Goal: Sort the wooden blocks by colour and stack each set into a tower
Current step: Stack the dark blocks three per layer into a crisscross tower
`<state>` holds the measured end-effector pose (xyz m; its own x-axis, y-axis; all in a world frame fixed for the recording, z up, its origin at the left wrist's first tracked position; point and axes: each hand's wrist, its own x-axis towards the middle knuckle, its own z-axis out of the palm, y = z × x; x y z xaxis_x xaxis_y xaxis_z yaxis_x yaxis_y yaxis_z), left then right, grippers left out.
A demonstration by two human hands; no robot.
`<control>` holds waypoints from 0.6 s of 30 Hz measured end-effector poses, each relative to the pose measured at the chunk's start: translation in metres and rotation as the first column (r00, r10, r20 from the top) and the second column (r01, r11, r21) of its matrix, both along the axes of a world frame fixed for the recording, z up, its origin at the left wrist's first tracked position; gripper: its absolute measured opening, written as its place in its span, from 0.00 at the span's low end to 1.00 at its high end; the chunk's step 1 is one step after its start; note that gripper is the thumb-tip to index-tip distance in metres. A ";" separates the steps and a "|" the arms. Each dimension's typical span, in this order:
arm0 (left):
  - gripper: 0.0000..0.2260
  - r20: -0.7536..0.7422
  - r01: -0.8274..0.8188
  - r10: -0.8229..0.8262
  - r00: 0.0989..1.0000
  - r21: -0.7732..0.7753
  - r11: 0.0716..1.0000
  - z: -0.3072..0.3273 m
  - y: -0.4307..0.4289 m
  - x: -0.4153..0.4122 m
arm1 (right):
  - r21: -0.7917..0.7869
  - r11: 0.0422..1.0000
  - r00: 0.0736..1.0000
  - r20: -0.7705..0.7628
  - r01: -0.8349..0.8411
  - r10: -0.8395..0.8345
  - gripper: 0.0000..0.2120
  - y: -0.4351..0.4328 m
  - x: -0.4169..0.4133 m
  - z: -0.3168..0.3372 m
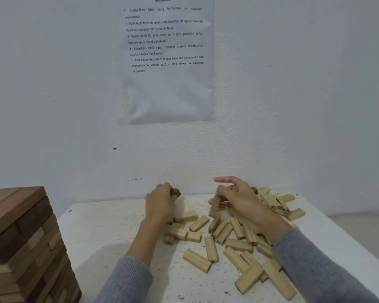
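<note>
Left hand, at the far edge of the table, fingers curled tightly round a dark block whose end juts out toward the wall; right hand, just beside it, also near the far edge, fingers bent and pinching a brownish block by its upper end, forefinger lifted clear; the contact is blurred, so this hold is read as light.

Pale blocks lie loose over the middle and the right half of the table, several crossing or resting on one another; a further dark block shows behind the right hand at the far edge; a tall tower of mixed dark and pale layers stands at the left edge.

Probable hazards:
- the right forearm passes low over the heap; a sweep back toward the body may drag pale blocks to the right edge or the near edge, where some already lie close.
- the brownish block hangs tilted from a fingertip pinch; a quick carry may let it drop among the pale ones and undo the sorting.
- blocks that lean on each other shift when one is drawn out from beneath.
- the tower is tall and unevenly layered; a knock from the left sleeve, or a block set down hard on top, may topple it.
</note>
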<state>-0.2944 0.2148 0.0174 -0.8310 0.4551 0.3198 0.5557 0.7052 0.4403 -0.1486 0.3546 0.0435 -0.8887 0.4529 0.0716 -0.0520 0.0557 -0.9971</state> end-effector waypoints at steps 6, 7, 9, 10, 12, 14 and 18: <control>0.07 0.518 -0.037 -0.343 0.784 0.590 0.807 0.023 0.024 0.029 | -0.165 0.970 0.984 0.038 0.178 -0.174 0.12 0.016 0.002 0.006; 0.07 0.547 -0.066 -0.358 0.757 0.609 0.790 0.027 0.029 0.032 | -0.143 0.971 0.980 0.064 0.193 -0.186 0.12 0.020 0.002 0.005; 0.08 0.580 -0.120 -0.370 0.726 0.636 0.762 0.034 0.038 0.035 | -0.039 0.976 0.970 0.125 0.216 -0.210 0.10 0.031 0.003 0.004; 0.09 0.591 -0.136 -0.375 0.714 0.643 0.754 0.036 0.042 0.036 | 0.026 0.974 0.962 0.153 0.224 -0.225 0.10 0.038 0.003 0.003; 0.11 0.605 -0.135 -0.389 0.694 0.641 0.756 0.037 0.048 0.037 | 0.153 0.951 0.940 0.177 0.267 -0.292 0.10 0.051 0.001 0.001; 0.10 0.611 -0.121 -0.410 0.677 0.642 0.757 0.036 0.053 0.038 | 0.298 0.879 0.898 0.124 0.372 -0.422 0.03 0.063 0.000 -0.001; 0.09 0.607 -0.112 -0.437 0.664 0.659 0.744 0.032 0.061 0.038 | 0.474 0.769 0.840 0.103 0.430 -0.533 0.16 0.086 -0.006 -0.006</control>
